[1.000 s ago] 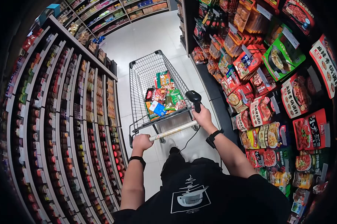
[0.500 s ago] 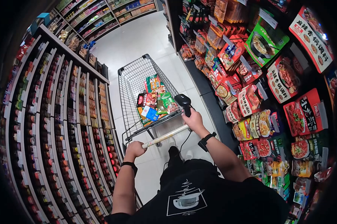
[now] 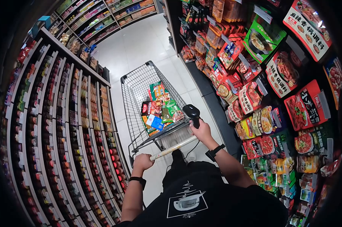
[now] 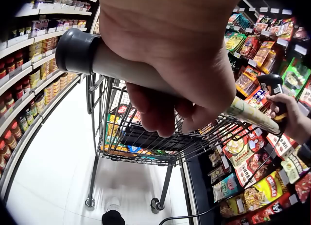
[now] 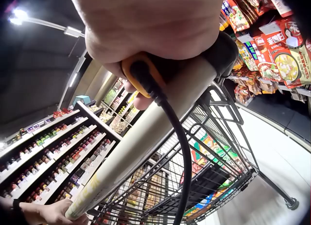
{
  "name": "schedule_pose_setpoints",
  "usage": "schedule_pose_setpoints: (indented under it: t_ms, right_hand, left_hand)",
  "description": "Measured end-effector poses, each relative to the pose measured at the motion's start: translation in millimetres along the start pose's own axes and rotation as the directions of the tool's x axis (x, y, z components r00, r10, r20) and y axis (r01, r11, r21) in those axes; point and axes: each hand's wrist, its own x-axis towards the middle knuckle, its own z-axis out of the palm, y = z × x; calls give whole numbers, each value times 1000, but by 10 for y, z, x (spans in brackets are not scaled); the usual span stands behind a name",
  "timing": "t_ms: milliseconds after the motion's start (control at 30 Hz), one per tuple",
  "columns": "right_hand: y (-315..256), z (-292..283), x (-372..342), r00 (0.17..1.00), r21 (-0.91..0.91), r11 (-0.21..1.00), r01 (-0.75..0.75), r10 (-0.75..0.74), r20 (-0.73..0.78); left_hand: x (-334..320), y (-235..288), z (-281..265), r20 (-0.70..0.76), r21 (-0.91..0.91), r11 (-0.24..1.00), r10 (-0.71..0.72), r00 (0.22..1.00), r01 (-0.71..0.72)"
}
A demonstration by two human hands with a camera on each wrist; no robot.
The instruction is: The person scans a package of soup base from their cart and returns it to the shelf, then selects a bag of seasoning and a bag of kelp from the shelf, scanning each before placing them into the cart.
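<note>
In the head view the left hand (image 3: pixel 143 162) grips the left end of the pale handle bar (image 3: pixel 174 146) of a wire shopping cart (image 3: pixel 135 96). The left wrist view shows its fingers curled round the bar beside the black end cap (image 4: pixel 77 51). The right hand (image 3: pixel 202 133) holds a black handheld barcode scanner (image 3: pixel 192 111) at the bar's other end. From the scanner's orange base (image 5: pixel 136 74), below that palm, a black cord (image 5: pixel 181 137) hangs down. Several food packets lie in the cart, among them a green packet (image 3: pixel 172 112) and a blue-and-white card (image 3: pixel 154 122).
Shelves of jars (image 3: pixel 65 143) line the left side of the aisle. Hanging red and green seasoning packets (image 3: pixel 279 73) fill the right side, close to the right arm. Pale floor (image 3: pixel 144 45) runs ahead of the cart to more shelves (image 3: pixel 91 20) at the back.
The cart and both hands first shifted left in the head view, then slightly back right. The packets on the right slid left and upward in view. Both hands kept their hold.
</note>
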Motion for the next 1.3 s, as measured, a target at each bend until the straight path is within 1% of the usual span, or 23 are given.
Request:
schedule_pose_setpoints:
  t_ms: [267, 333, 433, 467, 567, 600, 700, 867, 933, 1000, 1067, 1167, 1200, 1267, 1300]
  right_hand:
    - [12, -125, -319, 999, -12, 999, -39, 39, 3]
    - [62, -138, -358, 998, -38, 998, -55, 56, 5]
    - [99, -161, -403, 992, 11, 993, -119, 119, 43]
    - [111, -174, -401, 989, 2, 991, -135, 134, 63]
    - [286, -160, -375, 984, 169, 974, -150, 131, 120]
    - [270, -179, -369, 982, 247, 957, -153, 120, 145]
    - [205, -215, -388, 979, 402, 899, -173, 115, 166]
    - [77, -268, -431, 977, 95, 989, -117, 97, 188]
    - [-199, -301, -456, 974, -25, 997, -68, 72, 216]
    - [-114, -228, -419, 974, -182, 982, 56, -14, 226]
    - [-54, -173, -397, 969, -340, 926, 166, -89, 230]
    - [-215, -153, -344, 967, -430, 879, 206, -115, 228]
    - [-192, -130, -299, 969, -378, 907, 188, -109, 222]
    - [-135, -99, -196, 972, -267, 952, 149, -90, 218]
    - [-146, -98, -157, 971, -222, 969, 107, -54, 234]
  left_hand:
    - [-272, 99, 277, -21, -36, 999, 30, 999, -30]
    - [-325, 113, 313, 5, -29, 999, 34, 999, -34]
    - [-386, 167, 285, 39, -31, 999, 37, 999, -36]
    - [-396, 172, 288, 48, -30, 999, 39, 998, -38]
    - [-423, 176, 306, 65, -46, 998, 38, 997, -35]
    - [-436, 181, 303, 71, -53, 998, 35, 997, -32]
    - [-437, 182, 270, 89, -43, 998, 50, 995, -46]
    - [-419, 157, 283, 69, -53, 997, 66, 995, -63]
    - [-410, 141, 280, 62, -61, 995, 89, 994, -85]
    - [-396, 89, 268, 63, -55, 990, 133, 989, -130]
    - [-394, 12, 231, 65, -65, 980, 193, 979, -189]
    - [-403, -115, 145, 100, -62, 969, 243, 965, -238]
    - [-387, -163, 133, 115, -58, 967, 255, 960, -249]
    - [-374, -220, 175, 133, -117, 975, 205, 970, -190]
    - [-375, -232, 180, 144, -146, 976, 180, 973, -159]
